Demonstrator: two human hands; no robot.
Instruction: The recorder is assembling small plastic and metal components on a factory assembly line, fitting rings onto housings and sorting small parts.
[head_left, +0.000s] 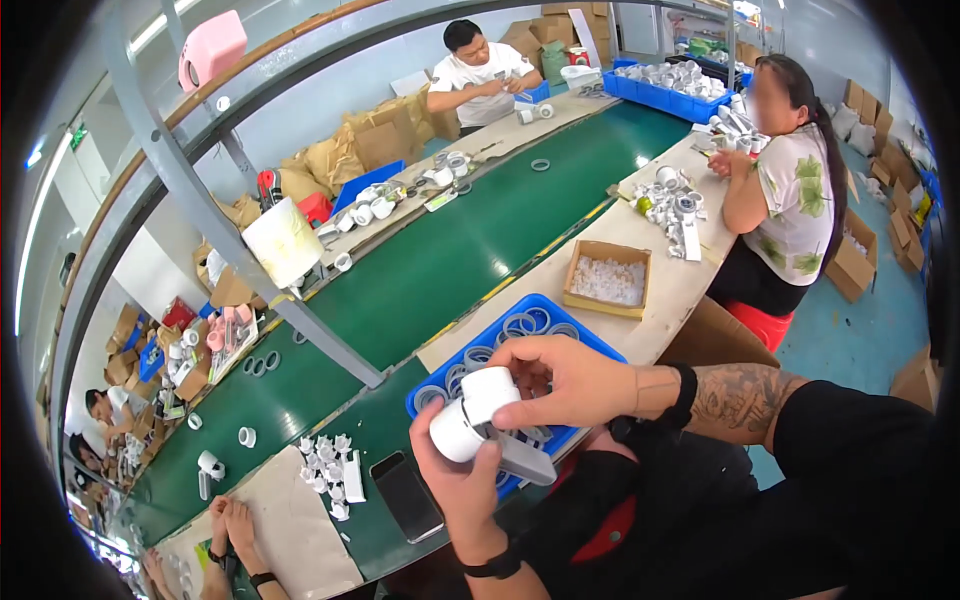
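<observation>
A white plastic housing (457,432) with rounded cylindrical parts and a flat grey handle (526,461) is held up in front of me. My left hand (462,495) wraps round its lower left side, thumb near the joint. From the right, my right hand (585,380) grips the upper white part (490,392) between thumb and fingers. A dark gap shows between the two white parts. Behind and below my hands sits a blue tray (592,343) of grey rings (520,325), partly covered by them.
A cardboard box (608,285) of small translucent pieces stands beyond the tray. A black phone (406,497) and several small white parts (330,468) lie to the left. A green conveyor belt (480,250) runs past, below a grey metal post (250,255). Other people work around it.
</observation>
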